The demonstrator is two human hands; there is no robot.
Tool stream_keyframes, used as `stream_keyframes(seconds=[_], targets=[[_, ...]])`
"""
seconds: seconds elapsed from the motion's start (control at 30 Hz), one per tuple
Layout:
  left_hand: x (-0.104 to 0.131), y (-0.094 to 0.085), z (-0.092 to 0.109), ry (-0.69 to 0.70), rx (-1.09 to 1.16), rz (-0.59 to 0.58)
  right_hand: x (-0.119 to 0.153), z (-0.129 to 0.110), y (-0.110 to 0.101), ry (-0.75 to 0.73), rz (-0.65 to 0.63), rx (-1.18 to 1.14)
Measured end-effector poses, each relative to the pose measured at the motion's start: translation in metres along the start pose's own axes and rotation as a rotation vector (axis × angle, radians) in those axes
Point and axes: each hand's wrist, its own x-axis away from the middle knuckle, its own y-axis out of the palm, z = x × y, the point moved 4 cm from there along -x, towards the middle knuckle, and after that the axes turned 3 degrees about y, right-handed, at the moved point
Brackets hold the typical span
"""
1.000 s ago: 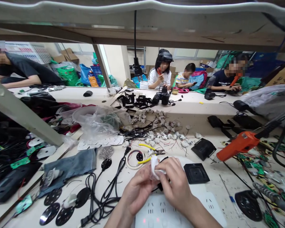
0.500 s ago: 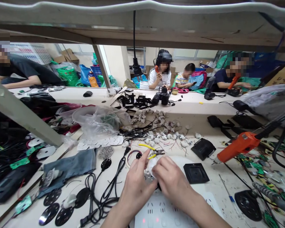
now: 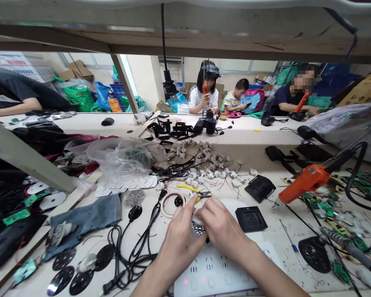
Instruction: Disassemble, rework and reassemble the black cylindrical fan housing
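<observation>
Low in the centre, my left hand and my right hand are closed around one small round part with a silvery, dotted face. Its upper side is white, and my fingers cover most of it. Both hands are just above a white power strip with two red lights. Behind my fingertips lie yellow-handled pliers and a roll of tape. A black square housing rests to the right of my right hand.
An orange electric screwdriver hangs at the right, near green circuit boards. Black cables, a grey cloth and black discs lie left. Small white parts are scattered behind. Several people sit across the bench.
The view has shifted slightly, so most things appear a little further left. My right hand has turned slightly on the round part, and more of its dotted face shows.
</observation>
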Motion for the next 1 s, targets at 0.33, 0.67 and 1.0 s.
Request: stream_keyframes(seconds=[0.33,0.67,1.0], targets=[[0.003,-0.002,-0.004,-0.017,0.016,0.003,0.002,0.013,-0.004,0.016,-0.105,0.031],[0.002,0.012,-0.002,0.030,0.010,-0.078,0.011,-0.007,0.006,-0.110,-0.087,0.080],[0.001,-0.004,-0.005,0.084,-0.252,-0.023,-0.008,0.068,-0.022,0.031,0.042,0.235]])
